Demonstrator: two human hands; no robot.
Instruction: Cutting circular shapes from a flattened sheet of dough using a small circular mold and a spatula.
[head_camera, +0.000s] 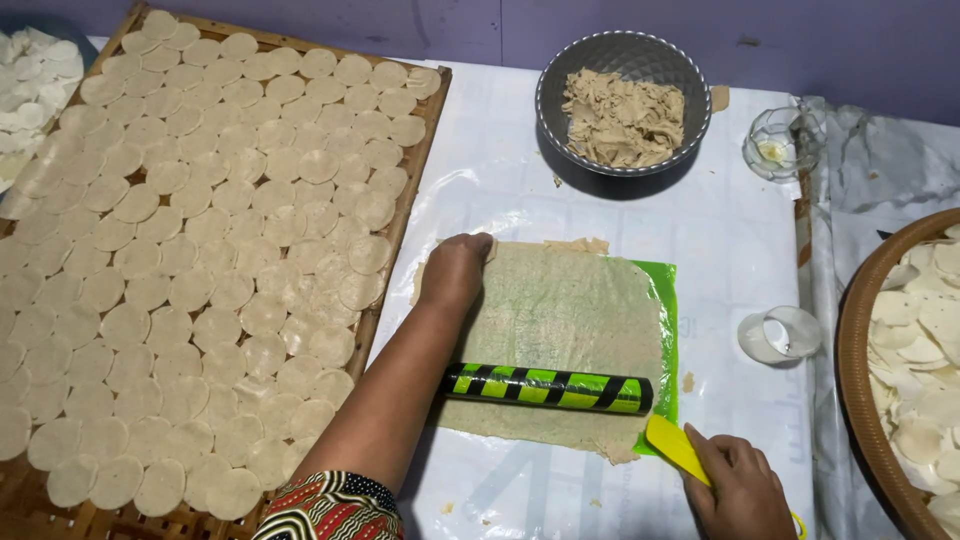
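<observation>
A thin sheet of rolled dough (560, 320) lies on a green mat (667, 330) over a white plastic cover (720, 240). My left hand (455, 272) presses down on the sheet's far left corner, fingers curled. A green-and-black striped rolling pin (545, 388) rests across the sheet's near part. My right hand (740, 490) grips a yellow scraper (675, 448) whose blade touches the sheet's near right corner.
A large bamboo tray (400, 240) on the left holds several rows of round dough discs (200, 260). A grey bowl of dough scraps (622, 100) stands at the back. A small glass cup (775, 145), a round white cutter (780, 335) and a basket of discs (900, 380) sit at right.
</observation>
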